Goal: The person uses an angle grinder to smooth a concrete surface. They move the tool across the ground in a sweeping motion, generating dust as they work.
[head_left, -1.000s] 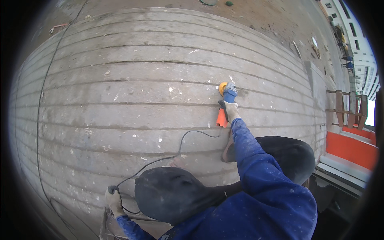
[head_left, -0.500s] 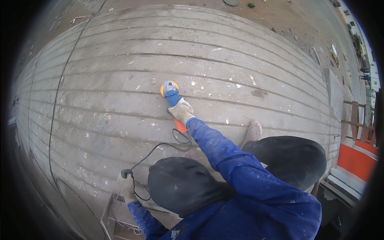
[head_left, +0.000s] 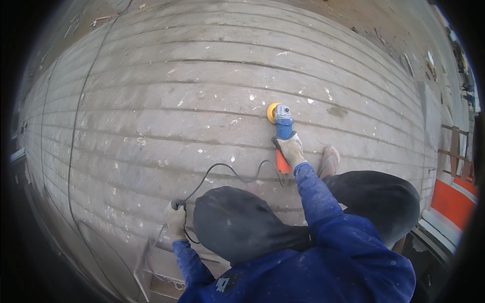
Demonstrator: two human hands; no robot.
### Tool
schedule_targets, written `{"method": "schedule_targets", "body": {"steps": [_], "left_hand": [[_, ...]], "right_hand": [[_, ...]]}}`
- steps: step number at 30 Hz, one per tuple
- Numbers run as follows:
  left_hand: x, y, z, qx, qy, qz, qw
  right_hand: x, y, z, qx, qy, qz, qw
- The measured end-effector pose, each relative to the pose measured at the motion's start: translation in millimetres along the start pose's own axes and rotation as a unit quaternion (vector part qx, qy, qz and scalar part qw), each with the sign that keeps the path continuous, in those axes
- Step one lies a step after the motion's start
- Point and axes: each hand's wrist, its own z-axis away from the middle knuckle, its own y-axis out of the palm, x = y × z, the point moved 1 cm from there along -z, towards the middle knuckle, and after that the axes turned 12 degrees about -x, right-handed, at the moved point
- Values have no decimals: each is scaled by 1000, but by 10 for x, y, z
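My gloved right hand (head_left: 290, 149) grips a blue angle grinder (head_left: 284, 129) with an orange rear handle section (head_left: 283, 163) and a yellow disc (head_left: 273, 112) at its head, low over the grooved grey concrete slab (head_left: 202, 91). My gloved left hand (head_left: 176, 218) is closed on the black power cord (head_left: 217, 164), which runs in loose bends to the grinder's rear. My bare right foot in a flip-flop (head_left: 330, 161) rests on the slab beside the tool, just beyond my bent knee.
A long dark cable (head_left: 72, 151) crosses the slab at the left. An open wooden box (head_left: 146, 272) lies below my left hand. A wooden railing (head_left: 454, 151) and a red panel (head_left: 447, 202) stand at the right. Dirt ground (head_left: 348, 15) with debris lies beyond the slab's far edge.
The grinder in my right hand swept left across the slab, then came back right. My left hand, still on the cord, has shifted right and up in the view.
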Motion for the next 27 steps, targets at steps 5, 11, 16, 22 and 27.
{"method": "schedule_targets", "body": {"steps": [5, 11, 16, 22, 27], "left_hand": [[-23, 344, -312, 8, 38, -18, 999], [-705, 566, -262, 37, 26, -16, 999], [-685, 994, -173, 54, 43, -25, 997], [-799, 1216, -35, 63, 36, -34, 997], [-813, 1143, 20, 48, 23, -39, 998]], "right_hand": [[-529, -773, -768, -70, 188, -200, 959], [-1075, -1326, -1774, -184, 235, -234, 925], [-1352, -1454, -2165, -179, 215, -204, 938], [-1467, -1773, -2429, -179, 199, -136, 954], [-1350, -2000, -2496, -161, 253, -133, 945]]}}
